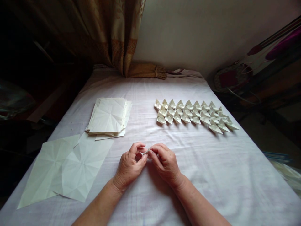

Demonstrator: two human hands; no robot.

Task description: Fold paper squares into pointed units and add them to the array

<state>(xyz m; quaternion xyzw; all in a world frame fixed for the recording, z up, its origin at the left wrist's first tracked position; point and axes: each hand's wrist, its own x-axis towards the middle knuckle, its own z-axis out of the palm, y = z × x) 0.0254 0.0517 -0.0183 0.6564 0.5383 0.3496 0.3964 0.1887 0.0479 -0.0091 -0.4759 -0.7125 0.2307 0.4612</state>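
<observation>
Home interior: gold curtain [124,37], pale sheet [211,179]

Paper piece [146,152]: 1, small, off-white, folded narrow
Condition: held, partly hidden; fold details too small to tell
Pose: slanting, right end higher
Location: just below centre of frame

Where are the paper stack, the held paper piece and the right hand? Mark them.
Paper stack [108,115]: head view, on its creased top sheet.
Held paper piece [146,152]: head view, on its exposed part.
Right hand [166,161]: head view, on its back.
</observation>
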